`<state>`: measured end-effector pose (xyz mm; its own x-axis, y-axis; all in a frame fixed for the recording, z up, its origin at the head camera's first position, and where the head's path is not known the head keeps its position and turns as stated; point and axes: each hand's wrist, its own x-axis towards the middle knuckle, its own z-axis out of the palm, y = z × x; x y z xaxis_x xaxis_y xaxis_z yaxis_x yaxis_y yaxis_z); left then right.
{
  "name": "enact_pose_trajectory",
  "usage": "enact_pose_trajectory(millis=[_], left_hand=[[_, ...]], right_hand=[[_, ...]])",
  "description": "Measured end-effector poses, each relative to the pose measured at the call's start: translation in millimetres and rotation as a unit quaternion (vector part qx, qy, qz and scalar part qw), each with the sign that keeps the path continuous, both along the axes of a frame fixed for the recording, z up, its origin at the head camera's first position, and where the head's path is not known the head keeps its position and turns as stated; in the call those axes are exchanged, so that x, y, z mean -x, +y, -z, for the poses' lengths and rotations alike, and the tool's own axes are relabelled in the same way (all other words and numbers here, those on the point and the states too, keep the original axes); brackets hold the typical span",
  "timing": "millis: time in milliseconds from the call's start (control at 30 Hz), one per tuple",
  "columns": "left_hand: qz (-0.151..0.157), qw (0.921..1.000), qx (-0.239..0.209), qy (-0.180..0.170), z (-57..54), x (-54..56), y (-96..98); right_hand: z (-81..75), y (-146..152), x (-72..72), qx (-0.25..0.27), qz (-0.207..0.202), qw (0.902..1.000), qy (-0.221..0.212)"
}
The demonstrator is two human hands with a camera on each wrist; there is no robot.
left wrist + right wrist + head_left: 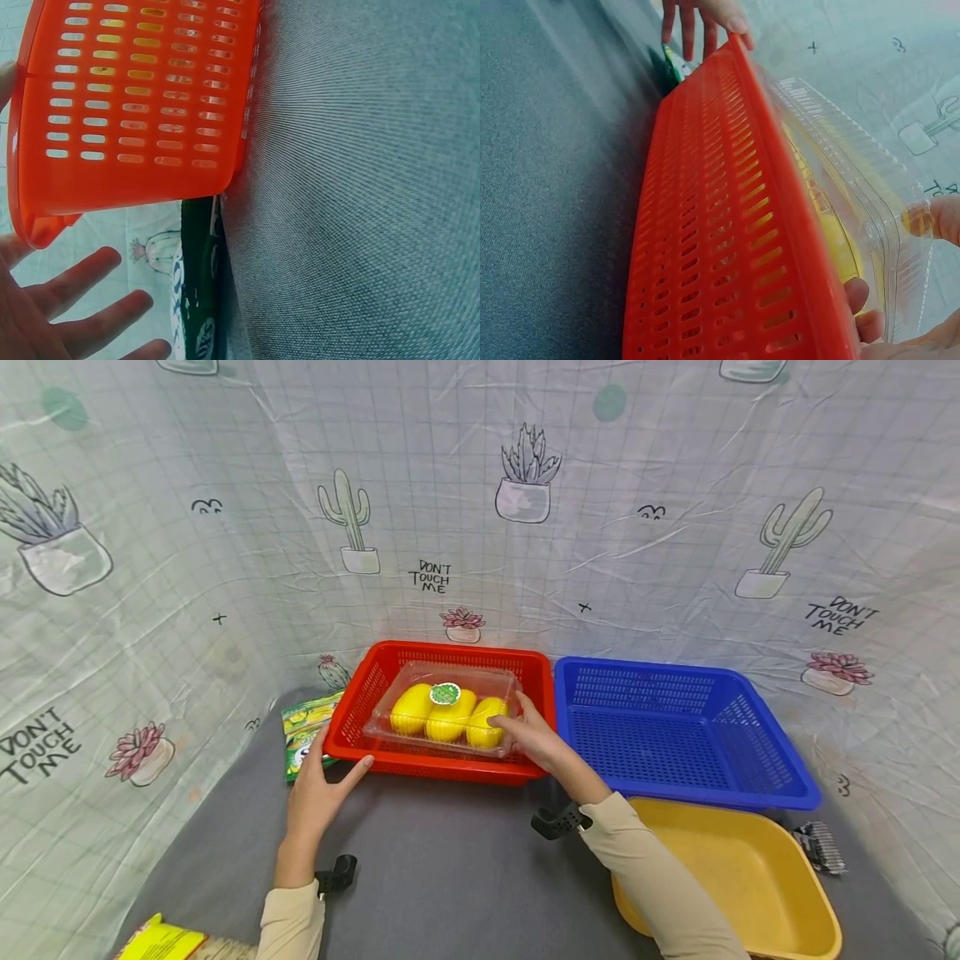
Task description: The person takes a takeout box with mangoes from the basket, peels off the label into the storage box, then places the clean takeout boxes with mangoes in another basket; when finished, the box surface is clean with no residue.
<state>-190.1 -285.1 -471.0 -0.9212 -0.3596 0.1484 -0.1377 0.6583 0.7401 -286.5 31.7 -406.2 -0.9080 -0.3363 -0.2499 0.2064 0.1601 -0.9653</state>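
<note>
A clear plastic clamshell box (405, 681) with three yellow, mango-like fruits (448, 717) and a round green-and-white sticker lies tilted in the red basket (442, 767). My right hand (534, 735) grips the box at its right end, thumb on top. In the right wrist view, the box (889, 247) rises above the basket's rim, with fingers on both sides of it. My left hand (318, 793) is at the basket's front left corner, thumb and forefinger spread along the rim. Its other fingers (105, 326) are straight and apart in the left wrist view.
A green packet (303, 735) lies left of the red basket, partly behind my left hand. To the right stand a blue basket (645, 752) and a yellow tub (735, 868), with a dark patterned item (821, 847) beside it. A yellow-topped bag (168, 939) lies front left.
</note>
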Motion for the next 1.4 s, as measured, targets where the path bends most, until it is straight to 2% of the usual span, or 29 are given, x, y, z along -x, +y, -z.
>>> enact_pose_trajectory(millis=[367,967,1067,1400], left_hand=[[-0.013,0.9995,0.026,-0.010,-12.5,-3.7,0.2],[-0.020,0.9985,0.046,0.021,-23.0,-11.2,8.3],[-0.021,0.9980,0.049,0.035,-25.3,-11.9,10.4],[0.031,0.9952,0.032,0.087,-34.8,-10.9,19.4]], right_hand=[[-8.6,9.7,-4.4,0.014,0.012,0.9998,-0.002],[-16.4,21.4,-13.2,0.058,0.014,0.9982,0.003],[-17.1,23.3,-14.2,0.067,0.011,0.9977,0.006],[-22.5,29.4,-19.1,0.060,0.004,0.9980,0.019]])
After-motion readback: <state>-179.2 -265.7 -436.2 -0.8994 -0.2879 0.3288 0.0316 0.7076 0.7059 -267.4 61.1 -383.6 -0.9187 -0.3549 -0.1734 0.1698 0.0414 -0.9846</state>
